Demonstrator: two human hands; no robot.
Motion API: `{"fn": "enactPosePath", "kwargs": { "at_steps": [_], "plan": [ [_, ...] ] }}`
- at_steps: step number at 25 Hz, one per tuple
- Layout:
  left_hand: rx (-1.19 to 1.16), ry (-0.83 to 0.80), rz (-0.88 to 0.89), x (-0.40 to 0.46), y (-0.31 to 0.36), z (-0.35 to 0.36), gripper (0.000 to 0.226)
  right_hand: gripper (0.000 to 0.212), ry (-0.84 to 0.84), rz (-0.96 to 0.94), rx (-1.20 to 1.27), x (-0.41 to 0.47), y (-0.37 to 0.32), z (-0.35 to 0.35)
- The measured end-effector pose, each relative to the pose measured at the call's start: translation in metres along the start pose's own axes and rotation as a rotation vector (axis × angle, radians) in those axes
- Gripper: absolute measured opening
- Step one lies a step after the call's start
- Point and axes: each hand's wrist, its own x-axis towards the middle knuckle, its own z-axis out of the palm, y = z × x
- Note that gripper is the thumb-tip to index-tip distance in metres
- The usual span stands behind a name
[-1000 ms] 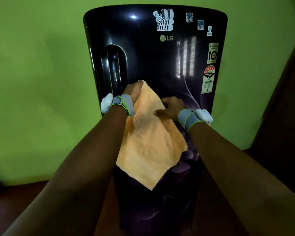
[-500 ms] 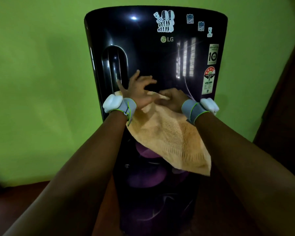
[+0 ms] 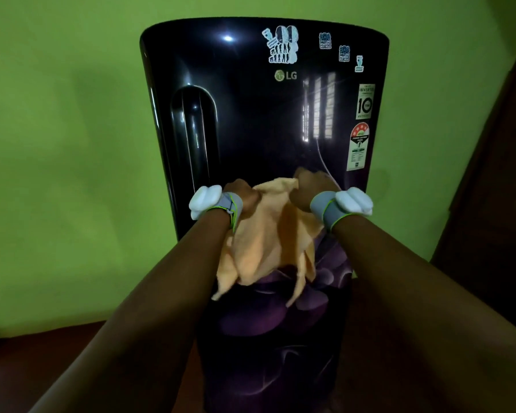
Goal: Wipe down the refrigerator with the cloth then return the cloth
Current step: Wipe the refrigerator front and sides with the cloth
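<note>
LG logo on refrigerator above cloth

I see a bright green wall filling the view on both sides, a reddish-brown floor running along its foot at the lower left, and a dark wooden panel, perhaps a door or cupboard, standing along the right edge against that wall.

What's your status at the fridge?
Left hand and right hand both grip the cloth. Cloth hangs bunched before the fridge door. Nothing in the way.
</note>
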Motion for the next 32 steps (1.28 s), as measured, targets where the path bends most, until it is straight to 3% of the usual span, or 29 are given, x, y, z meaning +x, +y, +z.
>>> {"fn": "enactPosePath", "kwargs": {
  "at_steps": [2,4,7,9,11,13,14,16,18,20,22,24,26,27,29,30,32],
  "plan": [
    [-0.129,0.004,-0.037,0.003,0.008,0.0,0.036,0.023,-0.248,-0.094,0.435,-0.005,-0.023,0.006],
    [-0.337,-0.023,-0.062,0.004,0.017,-0.005,0.036,0.041,-0.386,-0.124,0.768,-0.007,-0.035,0.007],
    [-0.785,-0.154,-0.068,0.002,0.018,-0.012,0.034,0.078,-0.385,-0.155,0.798,0.0,-0.032,0.006],
    [-0.722,-0.135,0.027,0.007,0.011,-0.015,0.022,0.088,-0.398,-0.193,0.787,0.004,-0.025,0.008],
    [-0.46,-0.056,0.16,0.013,0.005,-0.021,0.01,0.093,-0.275,-0.158,0.81,0.012,-0.015,0.01],
    [-0.271,-0.052,0.294,0.014,0.004,-0.026,0.017,0.09,-0.033,-0.111,0.72,0.022,0.0,0.01],
    [-0.268,-0.082,0.348,0.012,0.003,-0.028,0.02,0.083,-0.014,-0.114,0.637,0.025,0.008,0.011],
    [-0.367,-0.142,0.427,0.007,0.004,-0.028,0.024,0.052,-0.142,-0.145,0.66,0.022,0.017,0.019],
    [-0.386,-0.031,0.451,0.008,0.004,-0.026,0.031,0.028,-0.176,-0.086,0.945,0.009,0.015,0.029],
    [-0.298,0.237,0.371,0.01,-0.001,-0.024,0.068,0.023,-0.082,-0.028,1.22,0.005,0.012,0.034],
    [-0.436,0.347,0.159,0.008,-0.008,-0.018,0.111,0.025,0.017,0.018,1.404,0.007,0.01,0.031],
    [-0.684,0.199,-0.075,0.003,-0.012,-0.002,0.138,0.025,0.049,0.065,1.546,0.01,0.007,0.024],
    [-0.96,-0.023,-0.196,-0.001,-0.014,0.016,0.132,0.027,0.053,0.052,1.631,0.014,0.004,0.021],
    [-1.055,-0.094,-0.19,-0.001,-0.015,0.02,0.112,0.029,0.09,0.061,1.609,0.017,0.002,0.021],
    [-1.057,-0.087,-0.12,-0.004,-0.011,0.016,0.063,0.039,0.21,0.188,1.235,0.028,0.008,0.021],
    [-0.995,-0.024,-0.106,-0.003,-0.01,0.013,0.054,0.047,0.198,0.273,0.917,0.031,0.012,0.021],
    [-0.911,0.069,-0.075,-0.001,-0.004,0.006,0.062,0.061,0.06,0.322,0.374,0.026,0.017,0.02]
  ]
}}
